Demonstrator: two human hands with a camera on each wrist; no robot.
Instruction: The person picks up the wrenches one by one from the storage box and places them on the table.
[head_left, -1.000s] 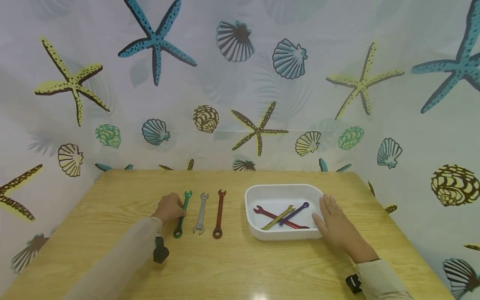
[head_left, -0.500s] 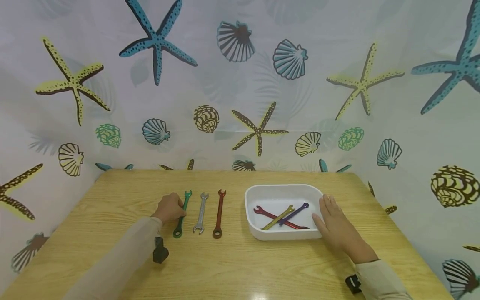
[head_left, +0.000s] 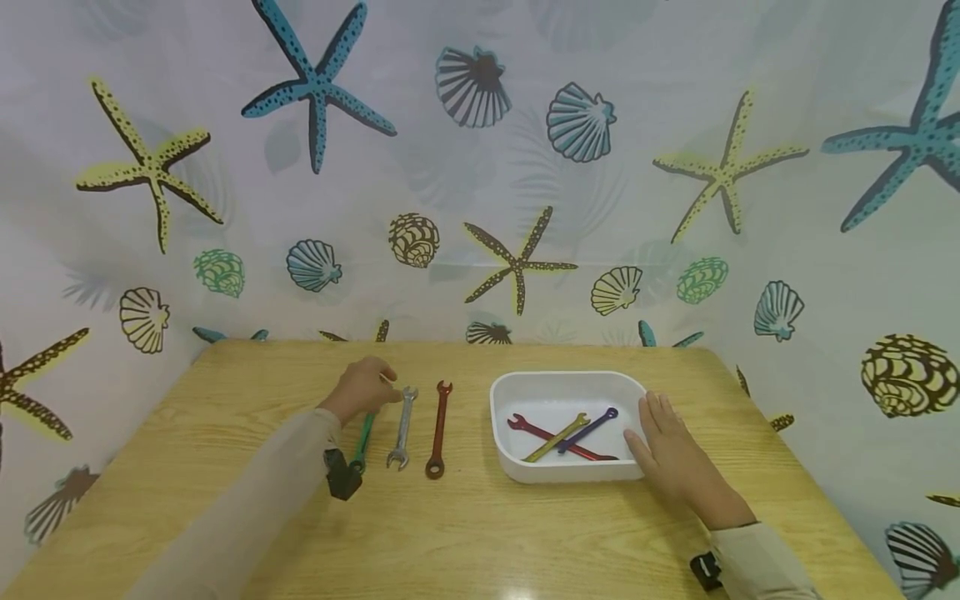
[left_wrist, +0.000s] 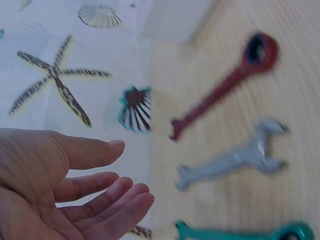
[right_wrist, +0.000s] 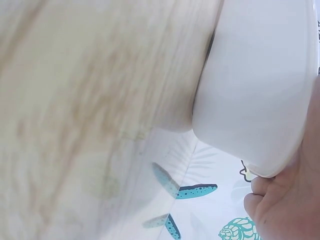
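Note:
My left hand point(head_left: 365, 387) is raised over the top end of the green wrench point(head_left: 363, 446), beside the silver wrench point(head_left: 403, 429). In the left wrist view its thumb and fingers point(left_wrist: 119, 207) are apart, with nothing between them. A red-brown wrench point(head_left: 438, 429) lies to the right of the silver one. Straight fingers of my right hand point(head_left: 675, 454) rest against the right side of a white plastic bin point(head_left: 532, 471). Inside the bin lie a red wrench point(head_left: 534, 425), a yellow wrench point(head_left: 557, 437) and a purple wrench point(head_left: 592, 427), crossing one another.
The wooden table point(head_left: 450, 542) carries the three loose wrenches in a row left of the bin. A curtain point(head_left: 480, 167) printed with starfish and shells stands behind the table and along both sides.
My left hand has come off the green wrench, rising and shifting right and away. The green wrench stays on the table. My right hand keeps its place at the bin.

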